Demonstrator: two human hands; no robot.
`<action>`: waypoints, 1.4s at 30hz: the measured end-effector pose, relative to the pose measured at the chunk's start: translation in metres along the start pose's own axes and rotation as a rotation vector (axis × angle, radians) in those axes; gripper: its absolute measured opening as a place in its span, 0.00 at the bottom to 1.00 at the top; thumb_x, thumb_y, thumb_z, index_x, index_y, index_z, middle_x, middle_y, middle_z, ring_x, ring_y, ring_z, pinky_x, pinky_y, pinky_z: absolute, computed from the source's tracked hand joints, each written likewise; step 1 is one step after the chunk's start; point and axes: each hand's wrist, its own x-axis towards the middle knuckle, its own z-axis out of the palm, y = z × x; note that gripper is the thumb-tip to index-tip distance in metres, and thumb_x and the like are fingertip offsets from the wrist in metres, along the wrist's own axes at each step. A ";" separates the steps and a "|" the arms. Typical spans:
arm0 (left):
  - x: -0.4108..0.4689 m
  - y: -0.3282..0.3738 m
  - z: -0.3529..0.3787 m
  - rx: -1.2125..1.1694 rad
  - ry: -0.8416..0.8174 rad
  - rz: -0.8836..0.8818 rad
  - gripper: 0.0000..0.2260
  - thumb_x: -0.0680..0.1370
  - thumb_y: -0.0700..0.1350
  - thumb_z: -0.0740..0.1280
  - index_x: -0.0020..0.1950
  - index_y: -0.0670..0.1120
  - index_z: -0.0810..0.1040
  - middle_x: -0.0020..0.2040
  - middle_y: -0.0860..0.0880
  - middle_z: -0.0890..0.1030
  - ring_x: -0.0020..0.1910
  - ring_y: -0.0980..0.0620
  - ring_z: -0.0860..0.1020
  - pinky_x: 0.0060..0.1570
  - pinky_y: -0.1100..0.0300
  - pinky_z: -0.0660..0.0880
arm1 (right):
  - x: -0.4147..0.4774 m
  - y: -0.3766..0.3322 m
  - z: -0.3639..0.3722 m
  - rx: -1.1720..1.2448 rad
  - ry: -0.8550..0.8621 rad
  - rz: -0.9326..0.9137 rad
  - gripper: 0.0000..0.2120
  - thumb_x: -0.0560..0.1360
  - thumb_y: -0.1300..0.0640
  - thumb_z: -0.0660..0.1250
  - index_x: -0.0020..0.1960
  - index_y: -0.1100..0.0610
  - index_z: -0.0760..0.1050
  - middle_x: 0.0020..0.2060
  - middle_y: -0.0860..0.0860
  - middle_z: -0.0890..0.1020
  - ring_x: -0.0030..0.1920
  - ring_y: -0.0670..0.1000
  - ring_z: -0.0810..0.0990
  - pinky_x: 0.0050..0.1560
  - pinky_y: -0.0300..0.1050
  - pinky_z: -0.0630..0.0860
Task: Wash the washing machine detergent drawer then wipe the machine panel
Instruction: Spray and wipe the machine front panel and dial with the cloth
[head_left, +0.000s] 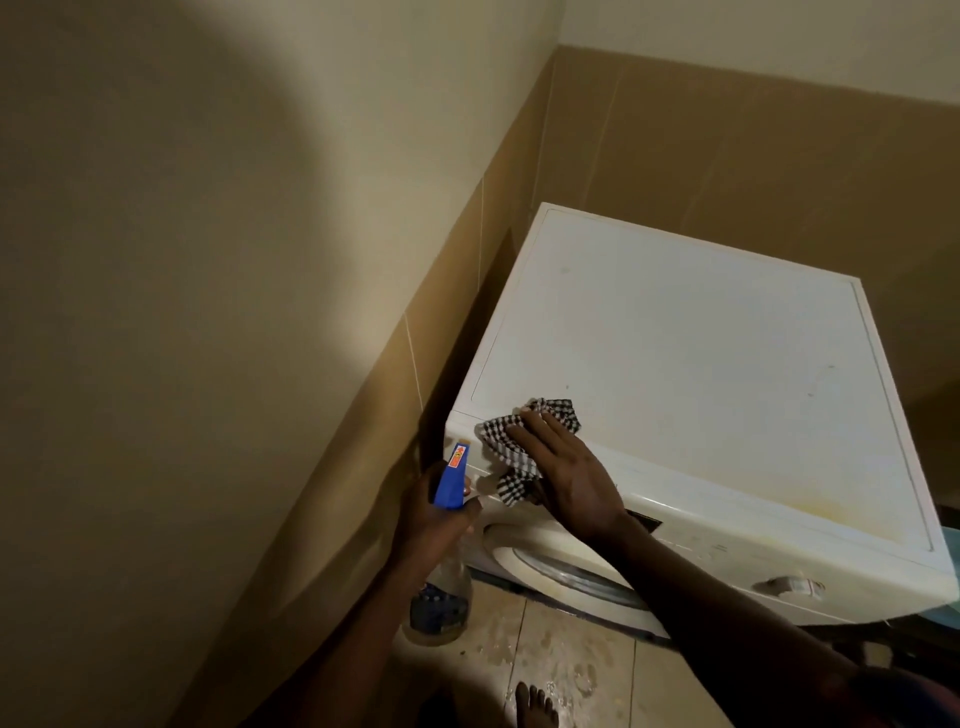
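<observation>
Two bare arms reach out from the bottom of the view toward a white washing machine (701, 364) that stands in a corner of the room. Low down, a bare foot (535, 701) stands on the floor (597, 670), which has pale tiles with wet spots on them. On the left, the left hand (436, 512) is wrapped around the neck of a spray bottle (441, 608). This bottle is see-through with a blue label, and it has a blue spray top (451, 475) with a little orange sticker. It is held up in the air, just beside the left front corner of the machine. On the right, the right hand (566, 478) lies flat with its fingers straight and close together. It presses on a black and white checked cloth (511, 447). Part of the cloth sits on the front edge of the machine's lid, and part hangs down over the left end of the machine panel (727, 551). That panel runs along the front of the machine, just under the lid. A dark slot (644, 519) shows in it beside the right wrist, but I cannot tell what it is. Farther right on the panel is a white knob (789, 586). Below the panel is the round door (561, 566). Yellow stains mark the lid near its front edge. Brown wall tiles (727, 130) run behind the machine, and the wall above them is pale.
</observation>
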 end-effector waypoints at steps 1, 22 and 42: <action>0.000 0.001 0.000 -0.020 0.000 -0.002 0.14 0.72 0.39 0.75 0.55 0.43 0.78 0.47 0.44 0.82 0.37 0.47 0.81 0.33 0.65 0.78 | -0.008 0.005 -0.005 -0.012 0.002 -0.015 0.37 0.68 0.61 0.75 0.74 0.58 0.65 0.74 0.57 0.66 0.74 0.58 0.64 0.73 0.52 0.63; -0.003 -0.006 -0.007 -0.080 -0.016 -0.039 0.13 0.72 0.38 0.74 0.55 0.43 0.78 0.43 0.48 0.81 0.36 0.52 0.82 0.47 0.48 0.83 | -0.043 0.003 -0.009 -0.109 -0.029 0.039 0.38 0.68 0.60 0.68 0.76 0.61 0.60 0.77 0.55 0.58 0.77 0.56 0.54 0.75 0.55 0.58; -0.009 -0.008 -0.034 -0.087 -0.010 0.051 0.10 0.74 0.36 0.72 0.53 0.44 0.78 0.44 0.47 0.81 0.34 0.50 0.82 0.39 0.57 0.82 | -0.009 -0.022 -0.001 -0.177 0.017 0.017 0.34 0.71 0.52 0.65 0.74 0.61 0.63 0.74 0.58 0.65 0.74 0.58 0.58 0.75 0.55 0.59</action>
